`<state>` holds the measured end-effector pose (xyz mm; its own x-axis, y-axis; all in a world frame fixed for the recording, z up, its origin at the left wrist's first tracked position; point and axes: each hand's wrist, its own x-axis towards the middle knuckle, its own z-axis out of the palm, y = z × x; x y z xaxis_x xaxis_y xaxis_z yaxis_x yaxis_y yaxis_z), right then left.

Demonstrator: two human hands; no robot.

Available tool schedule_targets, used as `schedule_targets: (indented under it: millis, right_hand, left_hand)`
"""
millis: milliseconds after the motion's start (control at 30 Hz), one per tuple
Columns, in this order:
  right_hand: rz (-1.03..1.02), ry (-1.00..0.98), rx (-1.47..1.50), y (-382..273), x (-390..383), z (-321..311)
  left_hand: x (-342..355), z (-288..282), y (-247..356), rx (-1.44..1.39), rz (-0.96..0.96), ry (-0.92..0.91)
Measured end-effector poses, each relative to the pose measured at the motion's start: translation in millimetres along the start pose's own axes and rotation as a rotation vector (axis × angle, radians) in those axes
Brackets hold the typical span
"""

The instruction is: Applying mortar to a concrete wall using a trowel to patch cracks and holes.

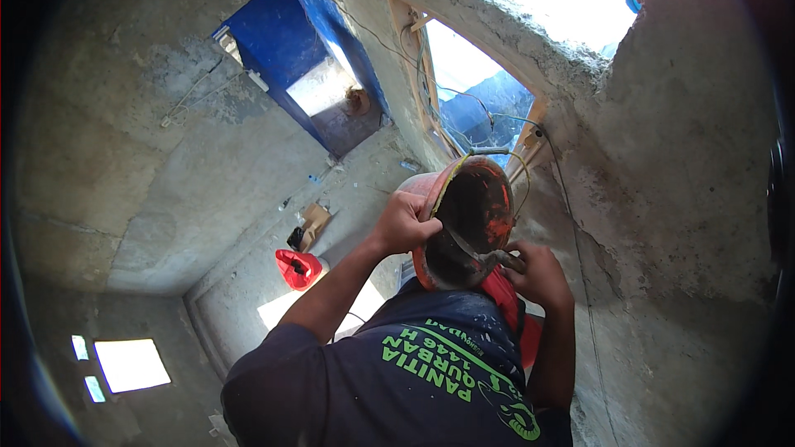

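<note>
Tilted on its side in front of me is an orange bucket (424, 183), its mouth facing me. Grey residue and orange smears cover its dark inside. My left hand (404, 223) is closed round the left part of its rim, thumb over the edge. In my right hand (537, 273), at the lower right of the mouth, is the handle of a trowel (472, 260). Its blade reaches into the bucket, low against the inner wall. The wire bail with its grip (490, 151) hangs loose at the far side of the bucket.
A wood-framed window opening (464, 66) with loose cables is beyond the bucket. A long cable (571, 232) runs down the rough wall at right. On the floor at left lie a red bag-like thing (296, 270) and a brown cardboard piece (315, 223). A blue doorway (269, 37) stands farther back.
</note>
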<state>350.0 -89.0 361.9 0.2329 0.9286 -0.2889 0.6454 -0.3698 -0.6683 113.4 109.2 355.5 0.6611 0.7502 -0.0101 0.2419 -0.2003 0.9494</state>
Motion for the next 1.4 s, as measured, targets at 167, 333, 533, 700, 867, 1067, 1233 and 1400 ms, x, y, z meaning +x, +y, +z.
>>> schedule_targets:
  millis: [167,333,533,700,867,1067,1233,1400]
  right_hand:
    - [-0.05,0.016,-0.057,-2,15,9]
    - [-0.088,-0.145,-0.01,-6,30,1]
    - [-0.087,-0.168,-0.016,-7,29,1]
    - [-0.112,-0.243,-0.007,-22,24,0]
    - [-0.169,-0.31,0.045,-12,32,-1]
    - [0.074,-0.486,0.574,44,34,4]
    - [0.188,-0.437,1.046,101,8,35]
    - [0.259,-0.268,1.148,114,-12,39]
  left_hand:
    - [4,0,-4,0.015,0.049,-0.032]
    - [9,6,-1,0.013,0.125,-0.143]
    - [19,5,-11,-0.053,0.167,-0.237]
    - [25,5,-20,-0.057,0.199,-0.246]
    - [29,5,-21,-0.065,0.19,-0.264]
    - [26,0,-34,-0.139,0.128,-0.27]
    - [27,0,-35,-0.172,0.043,-0.292]
    - [39,2,-45,-0.147,0.091,-0.304]
